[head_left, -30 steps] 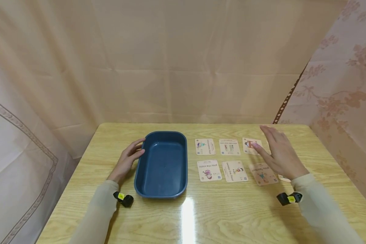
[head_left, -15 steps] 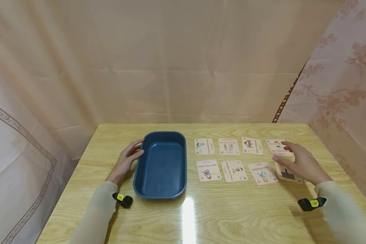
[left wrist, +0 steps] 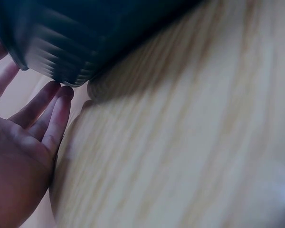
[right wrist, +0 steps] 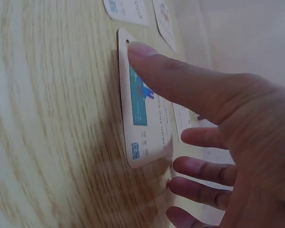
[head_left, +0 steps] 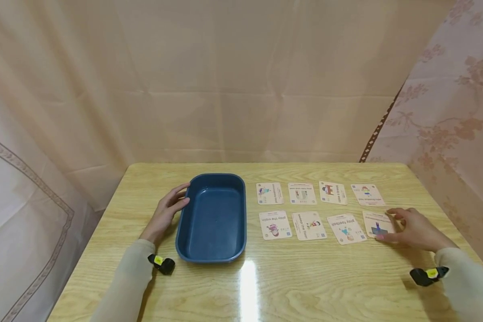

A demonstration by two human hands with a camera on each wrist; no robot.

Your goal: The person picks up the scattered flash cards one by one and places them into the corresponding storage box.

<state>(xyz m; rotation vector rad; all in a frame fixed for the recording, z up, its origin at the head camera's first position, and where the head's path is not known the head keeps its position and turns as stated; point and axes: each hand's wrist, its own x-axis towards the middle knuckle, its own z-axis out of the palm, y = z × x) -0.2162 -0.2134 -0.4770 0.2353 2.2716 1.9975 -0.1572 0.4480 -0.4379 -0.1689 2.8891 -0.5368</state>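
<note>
At the left of the table, my left hand (head_left: 166,213) touches the left rim of a blue plastic tub (head_left: 211,223), thumb over the rim. Its other fingers lie along the tub's outer wall in the left wrist view. On the right, my right hand (head_left: 416,229) reaches over the last picture card (head_left: 375,220) of the near row. In the right wrist view my thumb (right wrist: 142,50) rests at a corner of that card, with the other fingers spread beside its far edge. The card lies face up on the table, partly covered by the hand.
Several more picture cards lie face up in two rows, among them a football card (head_left: 346,228), a violin card (head_left: 275,225) and one behind the right hand (head_left: 367,195). They sit on a wood-grain table (head_left: 306,281). Curtains (head_left: 241,89) hang behind it.
My right hand has moved right and toward me, from above the cards, past the far-row end card, down to the near-row end card. The left hand and tub have barely moved.
</note>
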